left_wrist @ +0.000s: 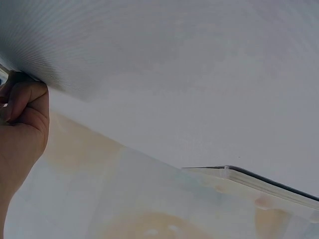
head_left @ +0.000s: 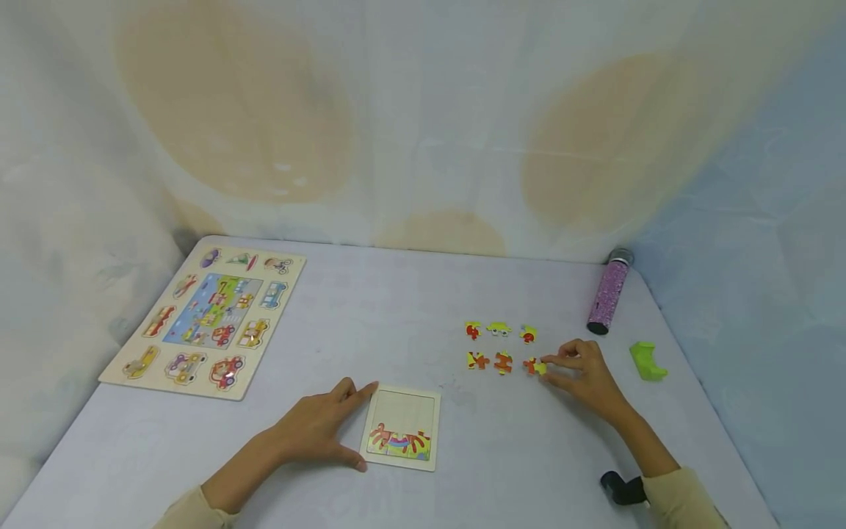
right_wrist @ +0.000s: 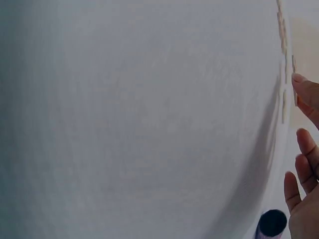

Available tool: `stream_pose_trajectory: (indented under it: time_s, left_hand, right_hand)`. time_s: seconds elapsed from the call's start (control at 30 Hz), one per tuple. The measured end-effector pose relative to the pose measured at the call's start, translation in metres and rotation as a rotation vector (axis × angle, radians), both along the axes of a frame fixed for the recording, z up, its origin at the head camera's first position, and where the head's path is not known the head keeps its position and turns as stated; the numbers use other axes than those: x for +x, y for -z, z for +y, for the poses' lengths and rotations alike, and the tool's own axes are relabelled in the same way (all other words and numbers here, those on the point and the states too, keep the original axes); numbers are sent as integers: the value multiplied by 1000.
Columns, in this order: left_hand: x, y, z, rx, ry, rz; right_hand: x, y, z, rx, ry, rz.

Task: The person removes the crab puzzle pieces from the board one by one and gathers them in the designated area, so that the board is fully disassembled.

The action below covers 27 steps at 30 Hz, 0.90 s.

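My left hand [head_left: 316, 426] rests at the left side of a small wooden puzzle tray [head_left: 403, 393], index fingertip by its upper left corner and thumb by the lower left one. Assembled pieces [head_left: 399, 442] fill the tray's lower part with a red-orange animal and a rainbow band. To the right, my right hand [head_left: 588, 378] pinches a yellow and orange puzzle piece [head_left: 534, 366] between thumb and index finger; the right wrist view shows this thin piece [right_wrist: 294, 63] on edge-on view, with the other fingers spread. Several loose pieces [head_left: 502, 362] lie in two rows beside it.
A large wooden vehicle puzzle board [head_left: 267, 353] lies at the back left. At the right are a glittery purple bottle [head_left: 609, 292] on its side, a green curved object [head_left: 648, 361] and a black object [head_left: 621, 488] beside my right sleeve. Curtains surround the table.
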<state>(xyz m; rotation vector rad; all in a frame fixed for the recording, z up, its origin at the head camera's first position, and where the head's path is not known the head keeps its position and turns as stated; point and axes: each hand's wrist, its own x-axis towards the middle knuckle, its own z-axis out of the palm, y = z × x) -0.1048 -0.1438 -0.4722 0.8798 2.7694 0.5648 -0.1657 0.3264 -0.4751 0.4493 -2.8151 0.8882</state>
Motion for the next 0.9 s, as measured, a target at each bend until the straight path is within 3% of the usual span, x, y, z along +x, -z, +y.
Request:
stream_pose_trajectory:
  time_s: [0.2, 0.37, 0.53, 0.63, 0.8, 0.9]
  left_hand:
    - [0, 4, -2, 2, -1, 19]
    - [0, 5, -3, 10, 6, 38]
    - [0, 2, -3, 15, 17, 41]
    - [0, 3, -4, 17, 19, 38]
    - [-1, 5, -4, 12, 17, 34]
    - [-2, 8, -3, 9, 15, 33]
  right_hand:
    - [-8, 4, 5, 29, 9, 9]
    - [-10, 4, 2, 34, 34, -33]
    - [-5, 1, -21, 14, 21, -57]
    - [4, -3, -48, 1, -50, -28]
    - [20, -9, -102, -40, -269, 79]
    - [29, -10, -135, -63, -376, 67]
